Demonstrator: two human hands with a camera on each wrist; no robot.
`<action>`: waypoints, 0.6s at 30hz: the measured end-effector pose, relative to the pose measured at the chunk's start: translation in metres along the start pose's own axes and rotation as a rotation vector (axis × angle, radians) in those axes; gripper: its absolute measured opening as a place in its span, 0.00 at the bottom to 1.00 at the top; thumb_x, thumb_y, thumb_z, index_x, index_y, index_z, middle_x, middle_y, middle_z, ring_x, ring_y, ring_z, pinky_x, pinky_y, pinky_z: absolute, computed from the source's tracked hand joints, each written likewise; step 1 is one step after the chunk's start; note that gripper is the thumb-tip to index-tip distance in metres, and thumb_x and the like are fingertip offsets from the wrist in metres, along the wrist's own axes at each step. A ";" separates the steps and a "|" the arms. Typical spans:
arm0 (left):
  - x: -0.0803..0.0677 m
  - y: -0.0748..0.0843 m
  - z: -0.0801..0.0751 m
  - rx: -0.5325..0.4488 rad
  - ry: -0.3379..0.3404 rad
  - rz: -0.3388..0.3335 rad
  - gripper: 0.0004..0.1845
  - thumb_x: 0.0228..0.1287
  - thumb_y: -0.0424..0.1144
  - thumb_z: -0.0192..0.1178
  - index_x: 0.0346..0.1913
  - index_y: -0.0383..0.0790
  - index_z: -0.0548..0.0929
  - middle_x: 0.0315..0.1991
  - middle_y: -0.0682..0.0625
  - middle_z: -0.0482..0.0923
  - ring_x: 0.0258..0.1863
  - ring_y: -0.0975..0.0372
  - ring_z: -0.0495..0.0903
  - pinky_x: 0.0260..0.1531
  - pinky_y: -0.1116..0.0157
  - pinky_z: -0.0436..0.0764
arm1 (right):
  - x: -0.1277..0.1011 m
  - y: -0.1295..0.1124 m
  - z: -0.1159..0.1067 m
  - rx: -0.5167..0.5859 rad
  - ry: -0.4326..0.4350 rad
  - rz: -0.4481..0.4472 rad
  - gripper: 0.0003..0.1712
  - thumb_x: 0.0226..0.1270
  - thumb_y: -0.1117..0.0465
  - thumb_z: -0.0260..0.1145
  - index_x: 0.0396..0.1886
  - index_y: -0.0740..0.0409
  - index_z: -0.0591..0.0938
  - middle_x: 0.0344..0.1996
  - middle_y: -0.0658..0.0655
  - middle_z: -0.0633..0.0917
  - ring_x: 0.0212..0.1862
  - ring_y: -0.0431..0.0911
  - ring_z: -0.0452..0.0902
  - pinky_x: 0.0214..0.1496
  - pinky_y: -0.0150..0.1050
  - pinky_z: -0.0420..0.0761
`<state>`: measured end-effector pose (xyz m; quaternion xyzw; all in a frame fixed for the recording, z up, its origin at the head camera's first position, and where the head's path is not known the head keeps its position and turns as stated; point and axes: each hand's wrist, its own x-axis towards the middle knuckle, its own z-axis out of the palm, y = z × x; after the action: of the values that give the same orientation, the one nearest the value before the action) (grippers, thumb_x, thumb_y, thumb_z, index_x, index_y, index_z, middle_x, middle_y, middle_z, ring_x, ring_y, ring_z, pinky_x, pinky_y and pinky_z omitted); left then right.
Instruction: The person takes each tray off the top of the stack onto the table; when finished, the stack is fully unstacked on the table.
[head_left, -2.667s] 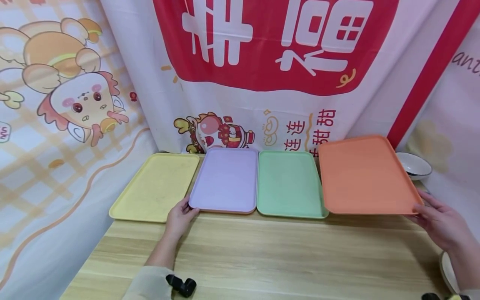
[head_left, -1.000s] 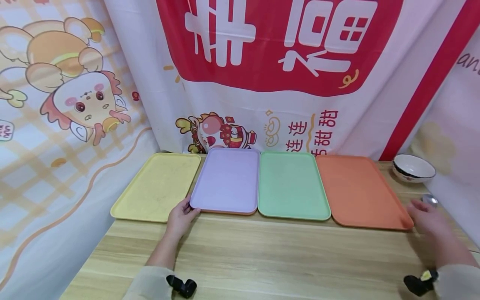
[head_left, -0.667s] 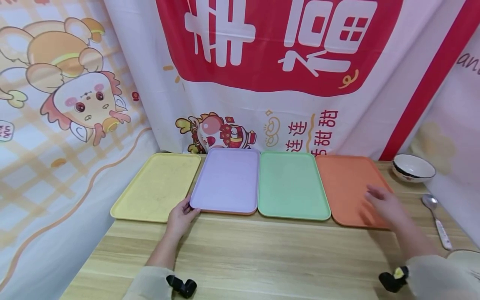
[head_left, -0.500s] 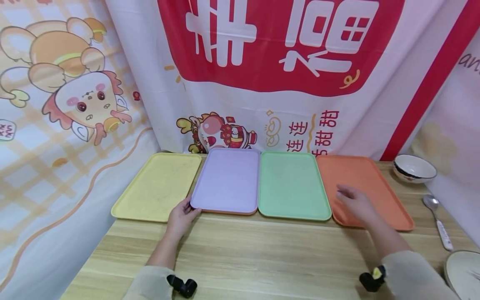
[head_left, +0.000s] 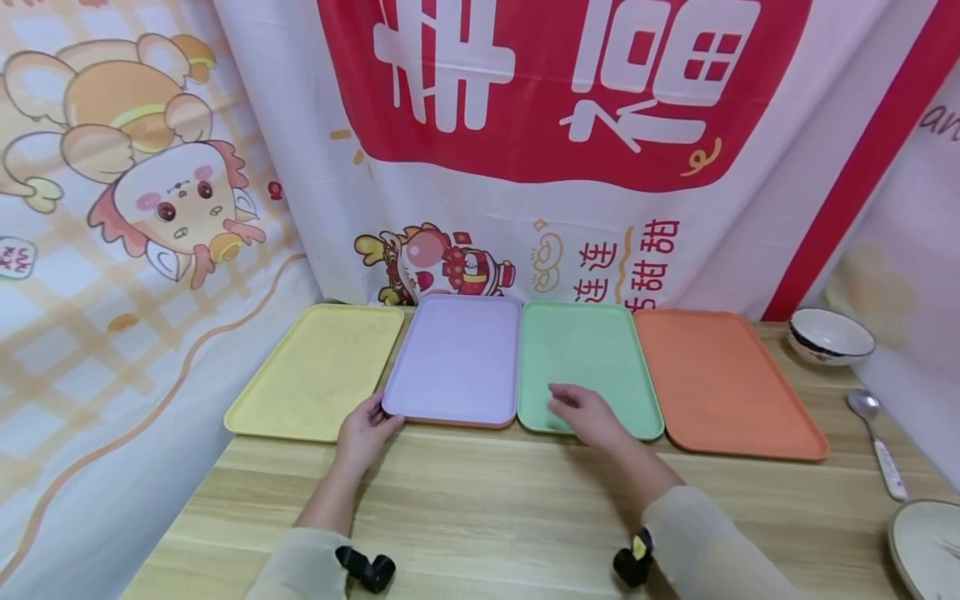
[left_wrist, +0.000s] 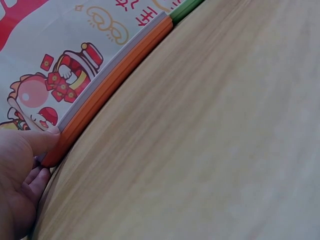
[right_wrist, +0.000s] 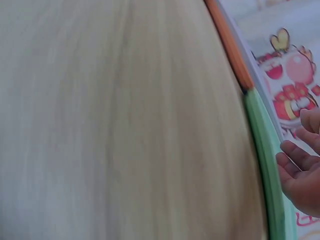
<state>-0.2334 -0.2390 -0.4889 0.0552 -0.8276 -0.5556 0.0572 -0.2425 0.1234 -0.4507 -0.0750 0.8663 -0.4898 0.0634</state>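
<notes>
A purple tray [head_left: 453,358] lies on an orange tray [left_wrist: 95,97], which shows only as a rim beneath it. My left hand [head_left: 362,432] holds the front left corner of this stack, the thumb on the front edge and the fingers around the side. Over the front of the green tray [head_left: 592,354] hovers my right hand [head_left: 588,417], loosely bent with nothing in it. To the right, another orange tray [head_left: 731,383] lies flat beside the green one. A yellow tray [head_left: 318,371] lies left of the stack.
At the right stand a white bowl [head_left: 831,337], a spoon [head_left: 877,446] and a plate [head_left: 930,546] cut off by the frame. The wooden table [head_left: 480,508] extends in front of the trays. A printed cloth [head_left: 540,233] hangs behind them.
The right orange tray, earlier raised in my right hand, now lies on the table, let go. My right hand has moved left over the green tray. My left hand stays put.
</notes>
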 end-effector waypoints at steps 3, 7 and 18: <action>0.000 0.001 0.000 0.011 -0.003 0.002 0.37 0.62 0.28 0.64 0.71 0.24 0.60 0.68 0.27 0.63 0.67 0.40 0.68 0.65 0.55 0.73 | 0.005 -0.004 0.017 0.023 -0.001 0.018 0.24 0.74 0.60 0.57 0.65 0.66 0.74 0.61 0.67 0.79 0.65 0.58 0.73 0.69 0.52 0.75; -0.001 0.002 0.000 0.025 0.003 0.005 0.36 0.62 0.28 0.64 0.71 0.24 0.61 0.68 0.27 0.64 0.67 0.40 0.69 0.65 0.55 0.73 | 0.010 -0.005 0.034 -0.006 -0.002 0.032 0.24 0.73 0.58 0.58 0.66 0.62 0.75 0.62 0.63 0.79 0.64 0.56 0.74 0.67 0.52 0.77; -0.001 0.002 0.000 0.047 0.005 0.011 0.36 0.62 0.29 0.64 0.71 0.25 0.61 0.67 0.27 0.64 0.66 0.40 0.69 0.64 0.54 0.74 | 0.014 -0.012 0.054 -0.270 0.034 -0.107 0.20 0.71 0.62 0.61 0.59 0.68 0.79 0.57 0.67 0.82 0.63 0.60 0.75 0.69 0.54 0.75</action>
<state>-0.2324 -0.2381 -0.4870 0.0533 -0.8406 -0.5356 0.0613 -0.2458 0.0693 -0.4690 -0.1207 0.9200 -0.3726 0.0118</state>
